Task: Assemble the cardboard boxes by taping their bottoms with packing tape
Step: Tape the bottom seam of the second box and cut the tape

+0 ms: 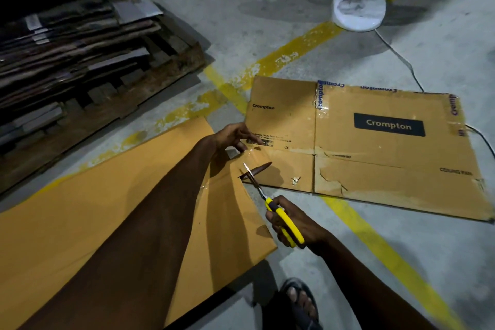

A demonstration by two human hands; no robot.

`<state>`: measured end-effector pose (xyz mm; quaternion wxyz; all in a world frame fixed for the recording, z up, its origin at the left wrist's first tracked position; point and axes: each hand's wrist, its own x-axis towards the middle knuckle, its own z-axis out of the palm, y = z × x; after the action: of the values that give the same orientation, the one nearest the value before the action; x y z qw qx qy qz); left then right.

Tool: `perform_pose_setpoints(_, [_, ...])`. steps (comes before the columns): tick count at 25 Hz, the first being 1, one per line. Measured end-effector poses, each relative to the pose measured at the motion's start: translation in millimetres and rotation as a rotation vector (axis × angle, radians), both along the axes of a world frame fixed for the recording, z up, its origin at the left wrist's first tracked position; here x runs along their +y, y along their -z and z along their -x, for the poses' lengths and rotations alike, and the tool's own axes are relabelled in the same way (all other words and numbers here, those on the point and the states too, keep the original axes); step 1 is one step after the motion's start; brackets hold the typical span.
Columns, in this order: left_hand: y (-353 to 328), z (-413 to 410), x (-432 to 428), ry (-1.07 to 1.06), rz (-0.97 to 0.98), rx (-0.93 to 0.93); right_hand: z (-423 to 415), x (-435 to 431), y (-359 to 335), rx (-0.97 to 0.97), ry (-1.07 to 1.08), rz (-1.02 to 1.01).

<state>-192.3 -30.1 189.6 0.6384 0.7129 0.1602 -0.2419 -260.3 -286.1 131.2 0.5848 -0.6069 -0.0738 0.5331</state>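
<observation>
Nearest the lens, the left forearm runs up across a plain cardboard sheet (88, 209) lying flat on the concrete floor (267, 21). Beyond it, touching or just overlapping its far corner, lies a flattened cardboard box (375, 158) printed "Crompton", with clear tape along its seams and a torn patch near the middle fold. To the left stands a wooden pallet (150, 83) stacked with flat cardboard, and at the top a white fan base (359, 12) sits on a yellow floor line (294, 45). A sandalled foot (300, 300) shows at the bottom edge.

The left hand (233, 136) pinches a strip of clear packing tape (251, 158) stretched between the sheet and the box, fingers spread. The right hand (292, 220) is closed around the yellow handles of scissors (265, 195), whose blades are parted a little with their tips at the tape, just below the left hand.
</observation>
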Motion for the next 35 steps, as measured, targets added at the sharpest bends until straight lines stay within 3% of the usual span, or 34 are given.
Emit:
perform_pose_setpoints(17, [1,0,1,0.027,0.115,-0.024,-6,27,-8,-0.060,0.071,0.067])
perform_pose_setpoints(30, [8,-4,-1,-0.036,-0.034,0.083,1,11,20,-0.054,0.144,0.173])
perform_pose_setpoints(35, [2,-3,0,-0.238,0.072,0.011,1,-3,15,-0.337,0.274,0.430])
